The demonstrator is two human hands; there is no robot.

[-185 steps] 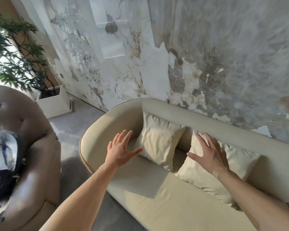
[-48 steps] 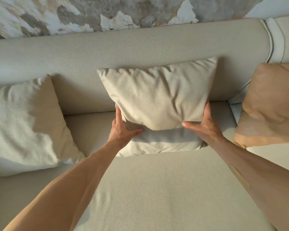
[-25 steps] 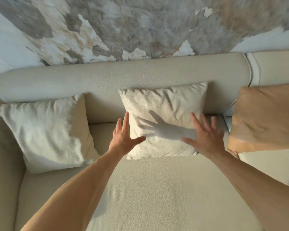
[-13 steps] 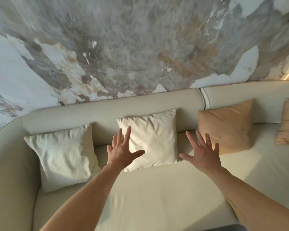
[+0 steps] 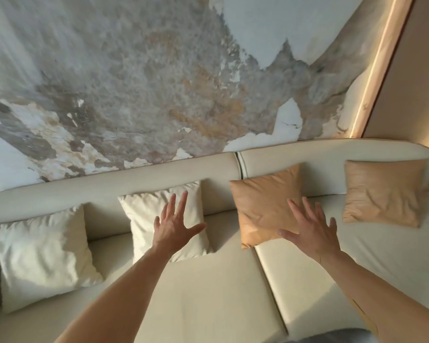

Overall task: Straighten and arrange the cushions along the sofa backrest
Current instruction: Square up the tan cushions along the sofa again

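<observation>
1. where it runs below the mottled grey marble wall (image 5: 139, 78), the long cream fabric sofa (image 5: 208, 293) carries four square cushions against its backrest (image 5: 134, 180).
2. two cream cushions (image 5: 42, 256) lean on the left; two tan leather cushions (image 5: 263, 204) on the right.
3. the left hand (image 5: 174, 226) and the right hand (image 5: 310, 231) hover with fingers spread, holding nothing.
</observation>
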